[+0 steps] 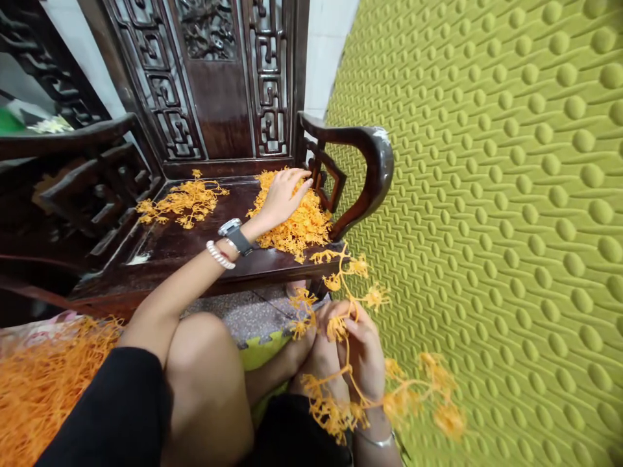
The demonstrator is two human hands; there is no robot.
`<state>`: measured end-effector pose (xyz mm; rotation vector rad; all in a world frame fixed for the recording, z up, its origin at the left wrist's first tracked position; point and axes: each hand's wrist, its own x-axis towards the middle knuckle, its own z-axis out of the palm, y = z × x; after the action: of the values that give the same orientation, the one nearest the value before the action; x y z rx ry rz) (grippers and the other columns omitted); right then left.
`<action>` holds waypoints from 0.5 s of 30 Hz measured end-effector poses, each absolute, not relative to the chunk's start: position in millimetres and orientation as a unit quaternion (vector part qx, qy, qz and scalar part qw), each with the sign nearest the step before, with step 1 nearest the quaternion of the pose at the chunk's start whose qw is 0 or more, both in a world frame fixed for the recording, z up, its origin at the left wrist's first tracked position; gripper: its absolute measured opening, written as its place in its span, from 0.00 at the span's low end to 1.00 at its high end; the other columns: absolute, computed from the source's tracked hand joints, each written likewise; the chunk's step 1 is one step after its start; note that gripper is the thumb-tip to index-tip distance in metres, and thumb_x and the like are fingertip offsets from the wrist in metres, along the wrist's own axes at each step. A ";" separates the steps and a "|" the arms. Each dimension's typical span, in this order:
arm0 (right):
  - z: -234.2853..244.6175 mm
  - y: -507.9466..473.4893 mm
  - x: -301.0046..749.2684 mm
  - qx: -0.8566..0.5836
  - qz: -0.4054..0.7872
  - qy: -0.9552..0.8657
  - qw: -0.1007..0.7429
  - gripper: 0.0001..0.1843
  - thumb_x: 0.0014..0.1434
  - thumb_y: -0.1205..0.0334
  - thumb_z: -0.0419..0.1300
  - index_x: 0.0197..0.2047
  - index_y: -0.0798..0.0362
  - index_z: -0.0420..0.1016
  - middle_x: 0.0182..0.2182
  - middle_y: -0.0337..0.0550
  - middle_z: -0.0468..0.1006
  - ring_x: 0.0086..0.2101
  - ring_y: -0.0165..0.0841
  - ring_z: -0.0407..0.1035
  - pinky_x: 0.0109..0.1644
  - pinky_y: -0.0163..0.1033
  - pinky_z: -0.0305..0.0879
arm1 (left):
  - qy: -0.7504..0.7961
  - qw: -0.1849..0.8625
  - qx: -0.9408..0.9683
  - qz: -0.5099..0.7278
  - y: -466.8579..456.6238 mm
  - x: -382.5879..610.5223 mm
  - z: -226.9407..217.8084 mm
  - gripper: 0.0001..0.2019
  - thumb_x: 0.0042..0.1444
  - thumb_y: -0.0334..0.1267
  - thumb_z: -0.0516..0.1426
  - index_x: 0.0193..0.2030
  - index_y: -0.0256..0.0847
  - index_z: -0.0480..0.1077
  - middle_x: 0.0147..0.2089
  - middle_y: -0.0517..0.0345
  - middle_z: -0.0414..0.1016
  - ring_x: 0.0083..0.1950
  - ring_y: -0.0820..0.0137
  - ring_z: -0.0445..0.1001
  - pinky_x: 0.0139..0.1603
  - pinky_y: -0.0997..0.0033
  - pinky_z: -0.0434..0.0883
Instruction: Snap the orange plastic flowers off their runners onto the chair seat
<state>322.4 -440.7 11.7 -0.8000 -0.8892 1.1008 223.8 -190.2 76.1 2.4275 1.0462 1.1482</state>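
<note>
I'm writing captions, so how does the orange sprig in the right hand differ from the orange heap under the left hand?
The sprig is held in the right hand; the heap lies on the seat. The sprig branches loosely, its stems showing; the heap is densely packed. Both are orange.

We see dark wood in the chair (pixel 238 194), glossy as if lacquered, smooth along the armrest (pixel 377 155) and deeply carved in the backrest (pixel 211 97); the orange sprigs (pixel 337 329) look like matt plastic, and the loose orange heap (pixel 43 383) is just as dull but stringier. We find the green covering (pixel 511 214) matt and foam-like, embossed with rounded bumps; the floor (pixel 238 310) is speckled like terrazzo; the sleeve (pixel 107 415) is matt black cloth; the watch (pixel 230 227) pairs a shiny metal case with a dull, rubbery strap (pixel 244 240); the beads (pixel 220 255) are smooth and lightly glossy; the bangle (pixel 382 443) is polished metal.
</note>
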 end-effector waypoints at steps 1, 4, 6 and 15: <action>12.9 -437.3 323.6 -0.350 0.475 -0.420 0.689 0.10 0.57 0.58 0.53 0.30 0.52 0.72 0.26 0.40 0.67 0.32 0.34 0.63 0.40 0.39 0.60 | 0.320 0.185 0.822 0.433 -204.0 219.2 78.8 0.24 0.66 0.51 0.43 0.57 0.37 0.65 0.60 0.46 0.66 0.62 0.65 0.61 0.65 0.65 0.54; 18.1 -428.1 323.8 -0.349 0.422 -0.481 0.685 0.12 0.58 0.60 0.51 0.32 0.52 0.75 0.34 0.43 0.71 0.40 0.35 0.65 0.49 0.40 0.59 | 0.205 0.447 0.760 0.425 -249.1 203.1 75.1 0.32 0.63 0.60 0.38 0.59 0.37 0.63 0.57 0.43 0.70 0.59 0.63 0.68 0.58 0.61 0.65; 20.2 -422.8 320.4 -0.356 0.406 -0.497 0.680 0.14 0.61 0.61 0.50 0.34 0.52 0.76 0.37 0.43 0.72 0.42 0.35 0.65 0.50 0.39 0.60 | 0.147 0.540 0.751 0.349 -276.6 192.8 65.5 0.36 0.59 0.66 0.38 0.58 0.39 0.64 0.60 0.43 0.68 0.62 0.60 0.65 0.61 0.58 0.63; 4.1 -407.8 287.5 -0.466 0.333 -0.487 0.659 0.17 0.64 0.53 0.52 0.48 0.52 0.75 0.48 0.46 0.74 0.50 0.38 0.66 0.59 0.44 0.59 | 0.181 0.589 0.744 0.257 -324.1 166.5 54.1 0.17 0.60 0.46 0.55 0.51 0.39 0.73 0.55 0.51 0.74 0.55 0.66 0.71 0.59 0.64 0.64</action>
<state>287.5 -407.8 4.1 -1.0557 -1.1019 0.7544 166.5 -324.1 54.1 1.7325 0.4223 0.5984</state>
